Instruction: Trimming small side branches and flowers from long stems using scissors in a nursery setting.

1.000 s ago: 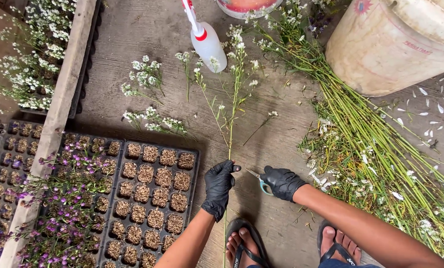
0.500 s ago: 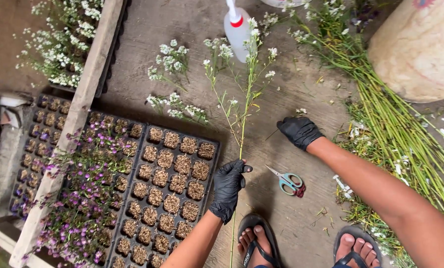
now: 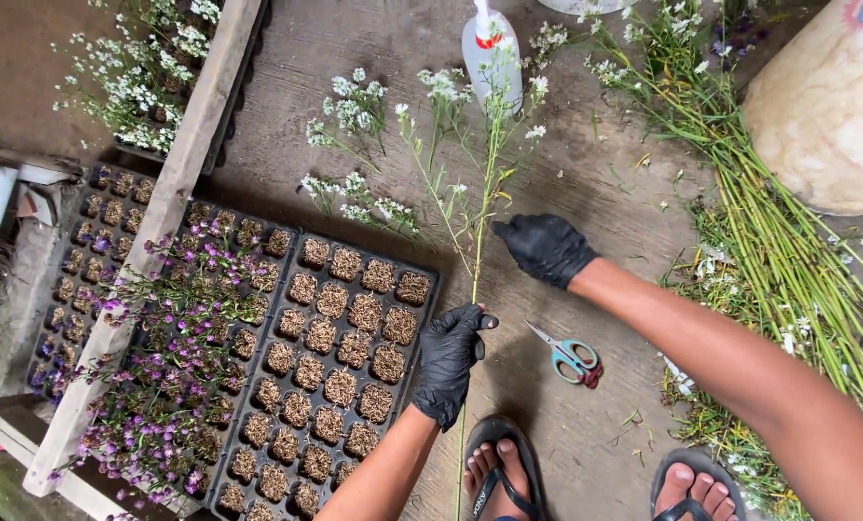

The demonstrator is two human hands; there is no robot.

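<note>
While left grip (image 3: pixel 451 362) pinches flower stem (image 3: pixel 477 260), right grip (image 3: pixel 545 248) spreads empty – scissors (image 3: pixel 571 355) just beside

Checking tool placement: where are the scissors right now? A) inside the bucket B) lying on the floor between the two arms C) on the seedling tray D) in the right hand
B: the scissors lie on the floor, untouched, while the right hand reaches to the flower stem held by the left hand.
</note>
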